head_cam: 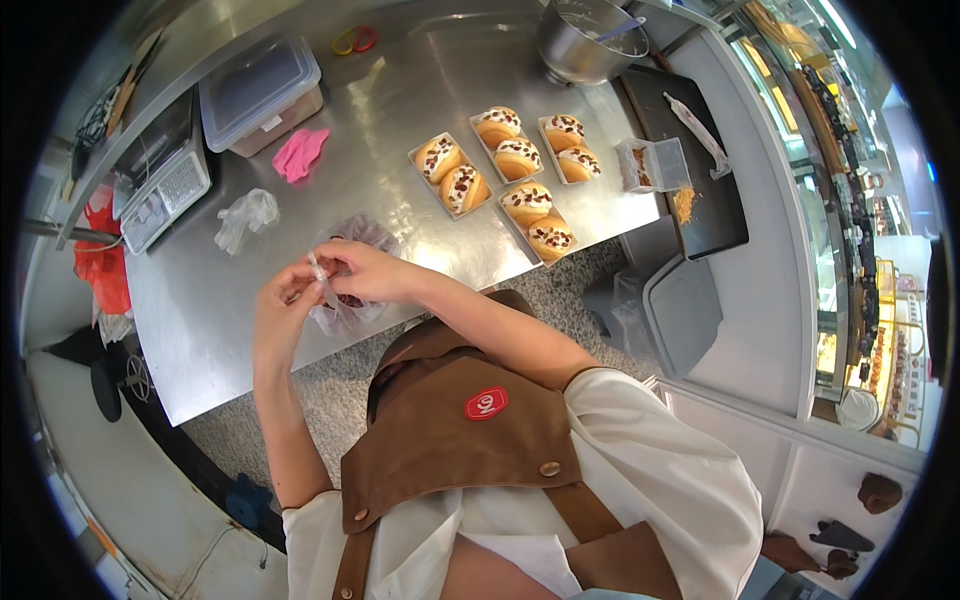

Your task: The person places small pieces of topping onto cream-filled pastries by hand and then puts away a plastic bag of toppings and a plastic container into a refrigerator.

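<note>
My left hand [289, 300] and my right hand [364, 271] meet at the gathered neck of a clear plastic bag [352, 319], their fingers pinching the twisted plastic. Dark reddish contents show through the bag, which rests on the steel table [217, 322] near its front edge. To the right of the hands stand several open paper trays, each with two buns [463, 187] filled with white cream and topped with dark red and pale bits. A crumpled clear plastic bag [249, 217] lies left of the hands, with a pink cloth or glove [300, 154] just beyond it.
At the back left are a lidded plastic container [262, 94] and a scale [166, 196]. Scissors [355, 40] lie at the back. A steel mixing bowl [592, 45] stands at the back right, beside a dark baking tray [720, 217] holding a piping bag [697, 131] and crumbs. A small plastic box [664, 163] lies at its edge.
</note>
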`<state>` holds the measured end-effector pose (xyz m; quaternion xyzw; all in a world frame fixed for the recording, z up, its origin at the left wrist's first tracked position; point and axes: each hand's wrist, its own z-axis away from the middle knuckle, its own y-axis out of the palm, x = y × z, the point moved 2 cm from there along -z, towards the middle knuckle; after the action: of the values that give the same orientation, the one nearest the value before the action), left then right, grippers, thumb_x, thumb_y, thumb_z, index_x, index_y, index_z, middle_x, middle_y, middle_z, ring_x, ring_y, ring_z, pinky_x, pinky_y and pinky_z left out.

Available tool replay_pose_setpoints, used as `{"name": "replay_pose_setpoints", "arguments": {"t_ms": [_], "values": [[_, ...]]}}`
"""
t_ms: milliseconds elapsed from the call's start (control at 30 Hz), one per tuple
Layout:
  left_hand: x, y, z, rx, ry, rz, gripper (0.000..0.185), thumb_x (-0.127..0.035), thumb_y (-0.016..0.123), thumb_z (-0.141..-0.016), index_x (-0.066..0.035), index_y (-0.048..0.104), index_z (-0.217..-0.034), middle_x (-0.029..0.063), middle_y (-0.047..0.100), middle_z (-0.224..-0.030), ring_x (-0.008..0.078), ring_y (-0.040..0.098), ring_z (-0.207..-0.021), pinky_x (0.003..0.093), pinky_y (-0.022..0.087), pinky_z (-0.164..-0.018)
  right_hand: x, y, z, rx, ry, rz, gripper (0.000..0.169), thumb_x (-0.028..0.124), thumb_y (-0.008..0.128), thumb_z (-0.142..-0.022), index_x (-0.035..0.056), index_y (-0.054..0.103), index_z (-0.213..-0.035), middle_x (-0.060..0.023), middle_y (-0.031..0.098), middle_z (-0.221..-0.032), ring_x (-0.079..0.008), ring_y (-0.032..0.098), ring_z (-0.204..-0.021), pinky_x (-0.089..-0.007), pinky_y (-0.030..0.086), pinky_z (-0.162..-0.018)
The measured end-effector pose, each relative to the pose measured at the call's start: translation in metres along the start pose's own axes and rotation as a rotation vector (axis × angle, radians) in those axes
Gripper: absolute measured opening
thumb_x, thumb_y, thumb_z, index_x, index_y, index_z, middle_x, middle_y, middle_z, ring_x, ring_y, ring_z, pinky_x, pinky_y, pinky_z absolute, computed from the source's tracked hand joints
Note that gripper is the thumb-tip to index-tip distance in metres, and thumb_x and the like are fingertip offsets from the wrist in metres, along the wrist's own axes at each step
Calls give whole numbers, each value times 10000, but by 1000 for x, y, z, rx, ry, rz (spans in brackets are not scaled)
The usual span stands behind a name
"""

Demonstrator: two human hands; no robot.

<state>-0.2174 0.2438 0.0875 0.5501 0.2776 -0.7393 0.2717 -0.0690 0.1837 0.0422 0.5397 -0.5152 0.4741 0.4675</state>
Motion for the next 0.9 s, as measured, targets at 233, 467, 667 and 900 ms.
{"name": "replay_pose_setpoints", "arguments": {"t_ms": [233,467,667,900], "values": [[72,-35,2,-250,-59,-202,168,-93,686,-827,-16,670,-975,7,641,-788,74,570,-712,221,456,-647,-69,-27,18,-539,543,-388,94,159,650,-784,65,642,-785,-17,612,-711,-147,527,-604,-310,430,-564],[135,-35,7,-320,-168,303,106,-154,610,-870,-51,585,-880,19,592,-751,76,487,-618,228,379,-538,-75,-39,41,-603,749,-1052,115,106,585,-866,51,565,-767,-34,544,-626,-191,556,-620,-303,514,-707],[110,-25,12,-215,-246,910,98,-103,534,-876,-86,490,-790,11,494,-684,86,414,-550,225,337,-481,-72,-48,30,-247,764,-897,164,118,572,-894,67,560,-739,35,441,-526,-115,471,-537,-277,443,-693],[178,-15,17,-408,-394,1019,129,-82,550,-873,-77,488,-759,24,505,-673,97,421,-533,236,326,-447,-114,-54,43,-927,843,-1328,164,75,527,-900,46,540,-739,32,432,-531,-94,435,-508,-291,448,-743]]}}
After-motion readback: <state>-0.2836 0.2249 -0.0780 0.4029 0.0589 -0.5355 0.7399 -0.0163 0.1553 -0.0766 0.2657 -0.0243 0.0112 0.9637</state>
